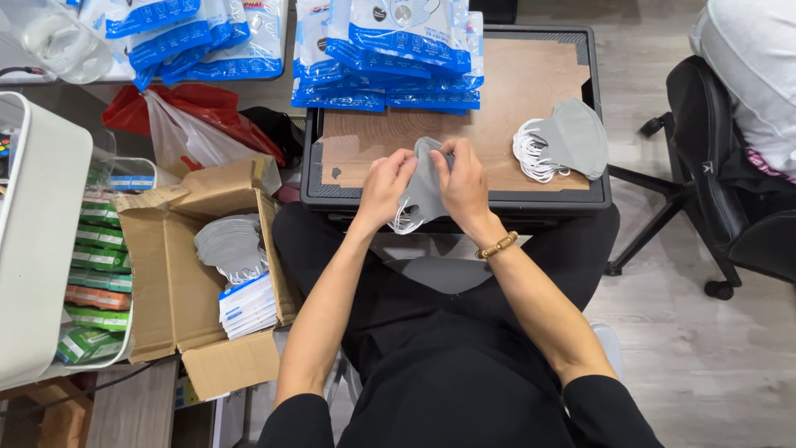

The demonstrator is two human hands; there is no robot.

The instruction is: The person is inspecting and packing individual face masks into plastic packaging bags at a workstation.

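My left hand and my right hand both grip a small bunch of grey face masks with white ear loops, held upright over the near edge of a black crate with a brown board top. A second pile of grey masks lies on the board to the right of my hands. Stacks of blue and white mask packets sit at the back of the board.
An open cardboard box on my left holds grey masks and blue-white packets. A white bin with green packs stands further left. A black office chair with a seated person is at the right.
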